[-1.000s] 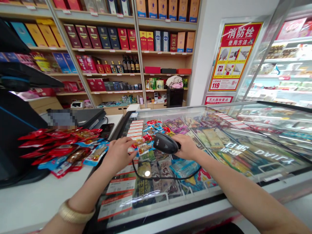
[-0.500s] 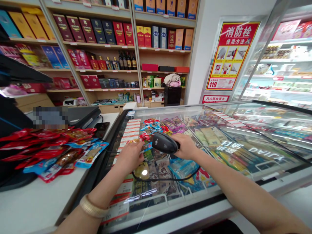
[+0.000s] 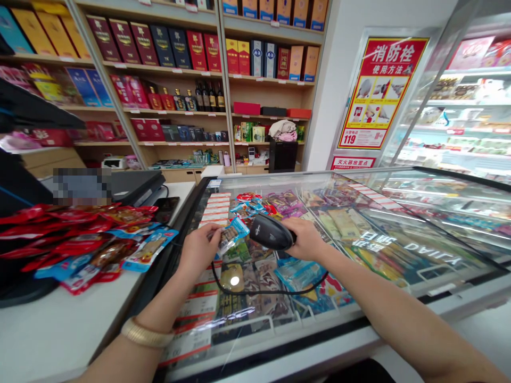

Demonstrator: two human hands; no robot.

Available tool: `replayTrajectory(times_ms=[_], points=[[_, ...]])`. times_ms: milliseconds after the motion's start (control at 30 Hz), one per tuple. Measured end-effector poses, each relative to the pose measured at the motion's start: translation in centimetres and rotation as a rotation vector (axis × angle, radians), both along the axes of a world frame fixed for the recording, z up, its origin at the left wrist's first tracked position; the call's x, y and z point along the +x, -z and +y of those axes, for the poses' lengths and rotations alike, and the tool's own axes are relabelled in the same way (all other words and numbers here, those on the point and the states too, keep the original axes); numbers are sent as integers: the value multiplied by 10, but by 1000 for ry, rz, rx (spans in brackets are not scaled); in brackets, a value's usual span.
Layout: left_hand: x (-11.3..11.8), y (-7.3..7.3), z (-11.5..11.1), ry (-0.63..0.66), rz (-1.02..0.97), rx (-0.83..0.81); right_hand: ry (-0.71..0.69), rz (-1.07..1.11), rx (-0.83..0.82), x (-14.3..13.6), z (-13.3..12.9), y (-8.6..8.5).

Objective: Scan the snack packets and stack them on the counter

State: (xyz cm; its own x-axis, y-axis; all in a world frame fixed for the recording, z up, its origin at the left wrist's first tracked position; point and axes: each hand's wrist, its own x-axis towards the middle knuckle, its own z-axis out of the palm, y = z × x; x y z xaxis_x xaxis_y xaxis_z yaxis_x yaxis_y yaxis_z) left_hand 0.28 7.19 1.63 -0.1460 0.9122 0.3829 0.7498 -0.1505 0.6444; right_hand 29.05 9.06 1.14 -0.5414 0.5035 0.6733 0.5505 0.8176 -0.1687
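Pinched in my left hand (image 3: 200,246) is a small blue-and-clear snack packet (image 3: 235,234), held just above the glass lid of the freezer. My right hand (image 3: 305,238) is wrapped round the handle of a black barcode scanner (image 3: 270,232), its head pointing left towards the packet. The scanner's black cable (image 3: 263,292) loops over the glass below both hands. Beyond them, several red and blue snack packets (image 3: 249,204) lie on the glass. To the left, a large heap of red and blue snack packets (image 3: 99,244) rests on the white counter.
The glass-topped freezer (image 3: 343,316) holds packaged ice creams under its lid. White price labels (image 3: 217,205) line its left side. A dark monitor (image 3: 35,114) and a black device (image 3: 131,186) stand at the left. Shelves of boxes and bottles (image 3: 209,97) fill the back wall.
My left hand has drawn back to the left and slightly up, bringing the blue packet away from the loose packets into plain sight. My right hand and the scanner have barely moved.
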Motion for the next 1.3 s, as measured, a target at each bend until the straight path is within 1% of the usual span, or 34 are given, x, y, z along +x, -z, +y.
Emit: replayTrajectory(times_ms=[67, 133, 267, 333, 400, 467, 500, 567, 667, 733, 800, 867, 967, 1300], points=[[-2, 1, 2, 11, -220, 0, -2, -2, -5, 0, 0, 0], [-2, 1, 3, 7, -482, -19, 0, -2, -10, 0, 0, 1], [4, -8, -1, -16, -985, -121, -5, -27, -22, 0, -1, 1], [8, -13, -3, -11, -1159, -140, -9, -38, -21, 0, -2, 1], [10, -14, -4, 10, -1231, -134, -7, -48, -19, -1, -3, 0], [9, -12, -3, 53, -1168, -122, -2, -58, -21, -1, -4, 0], [9, -11, -3, 77, -1076, -102, 3, -62, -23, -1, -4, 0], [6, -6, -3, 94, -790, -36, 10, -72, -29, -1, -4, -1], [3, 0, -3, 60, -335, 37, 15, -101, -42, -2, -5, -2], [2, 2, -5, 46, -138, 45, 17, -127, -54, -3, -6, -3], [2, 3, -6, 41, -16, 53, 23, -154, -73, -4, -7, -3], [3, 2, -7, 31, 54, 59, 31, -174, -92, -4, -7, -4], [3, 1, -8, 11, 87, 56, 39, -192, -111, -4, -7, -4], [4, -3, -10, -4, 58, 40, 19, -202, -92, -4, -6, -4]])
